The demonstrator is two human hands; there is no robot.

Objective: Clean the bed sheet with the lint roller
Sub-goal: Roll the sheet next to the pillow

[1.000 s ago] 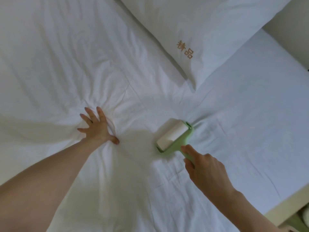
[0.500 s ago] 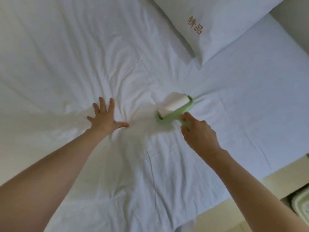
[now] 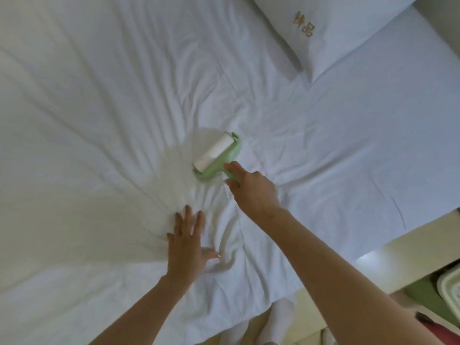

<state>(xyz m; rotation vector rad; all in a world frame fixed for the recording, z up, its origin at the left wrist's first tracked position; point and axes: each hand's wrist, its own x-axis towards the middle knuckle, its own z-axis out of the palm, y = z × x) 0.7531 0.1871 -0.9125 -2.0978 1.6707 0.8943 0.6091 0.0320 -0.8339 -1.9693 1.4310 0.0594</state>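
A white, creased bed sheet (image 3: 99,120) covers the bed and fills most of the view. On it near the middle lies a green lint roller (image 3: 216,158) with a white sticky drum, drum down on the cloth. My right hand (image 3: 251,189) grips its green handle from the near right. My left hand (image 3: 186,242) lies flat on the sheet with spread fingers, just in front of the roller, and folds fan out from under the palm.
A white pillow (image 3: 336,28) with gold embroidered characters lies at the back right. The bed's pale edge (image 3: 398,250) runs along the right. A light basket (image 3: 450,290) stands on the floor at the far right. Feet in white socks (image 3: 276,322) show below the sheet's hem.
The roller has moved away from me across the sheet with my right hand. My left hand has shifted nearer and to the right, still flat. The view has tilted, so the pillow sits higher.
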